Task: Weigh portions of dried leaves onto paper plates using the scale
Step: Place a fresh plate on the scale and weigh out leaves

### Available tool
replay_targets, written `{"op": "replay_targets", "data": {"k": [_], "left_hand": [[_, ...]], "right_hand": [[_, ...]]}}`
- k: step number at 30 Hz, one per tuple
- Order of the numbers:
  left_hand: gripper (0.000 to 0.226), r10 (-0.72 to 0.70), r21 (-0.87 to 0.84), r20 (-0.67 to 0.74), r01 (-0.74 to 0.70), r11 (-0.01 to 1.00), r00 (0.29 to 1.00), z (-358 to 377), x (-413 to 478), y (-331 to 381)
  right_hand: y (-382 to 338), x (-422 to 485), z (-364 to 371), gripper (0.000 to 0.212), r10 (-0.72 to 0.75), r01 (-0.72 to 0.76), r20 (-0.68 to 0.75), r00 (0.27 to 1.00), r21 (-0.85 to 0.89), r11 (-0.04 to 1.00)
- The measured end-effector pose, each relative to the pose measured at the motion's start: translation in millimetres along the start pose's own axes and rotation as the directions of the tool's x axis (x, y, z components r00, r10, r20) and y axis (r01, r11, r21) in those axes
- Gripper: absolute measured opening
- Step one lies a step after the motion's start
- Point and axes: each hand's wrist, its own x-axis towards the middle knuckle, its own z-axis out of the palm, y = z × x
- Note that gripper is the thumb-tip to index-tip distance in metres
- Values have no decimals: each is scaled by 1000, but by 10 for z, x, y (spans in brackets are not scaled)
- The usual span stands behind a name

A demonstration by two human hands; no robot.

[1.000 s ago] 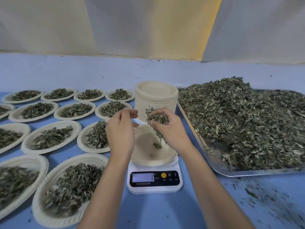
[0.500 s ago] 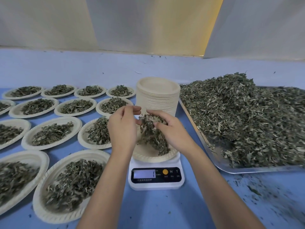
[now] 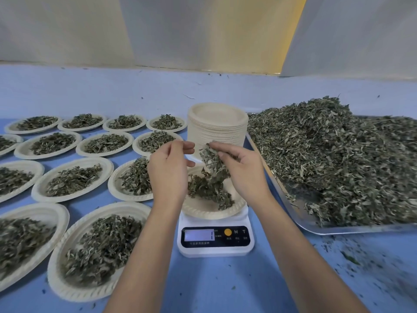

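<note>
right hand (image 3: 243,175) grips a clump of dried leaves (image 3: 212,161) over the paper plate (image 3: 207,210) on the scale (image 3: 215,245), some already in it; left hand (image 3: 168,175) loose and empty alongside; plate stack (image 3: 217,127) behind; heaped tray (image 3: 316,227) right, filled plates (image 3: 72,179) left; blue table (image 3: 203,285)

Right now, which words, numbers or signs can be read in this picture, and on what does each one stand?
"M": on the black panel of the scale, right of the orange button.
"T": on the same panel, right of the "M".
Digits on the display: washed out, not readable.
Small print under the display and under the buttons: too blurred to read.
Nothing else shows any text.
</note>
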Motion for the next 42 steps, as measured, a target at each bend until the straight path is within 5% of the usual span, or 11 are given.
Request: {"op": "replay_targets", "data": {"k": [11,27,31,38,42], "left_hand": [[33,15,25,12,-15,1000,1000,-3,6,-9],[34,29,49,43,-31,998,999,30,-24,-24],[33,28,54,57,-32,998,998,53,-43,-36],[33,-2,69,139,-7,998,990,180,-122,-58],[32,-39,50,207,29,998,978,218,-153,-49]], "right_hand": [[-25,-23,-59,27,108,-106,245,963,-23,994],[-15,-42,-50,46,92,-74,238,967,-85,994],[11,-25,-52,35,90,-83,150,985,-52,995],[-17,21,-221,46,84,-67,123,989,-140,988],[61,77,-501,41,126,-146,-98,987,-229,962]]}}
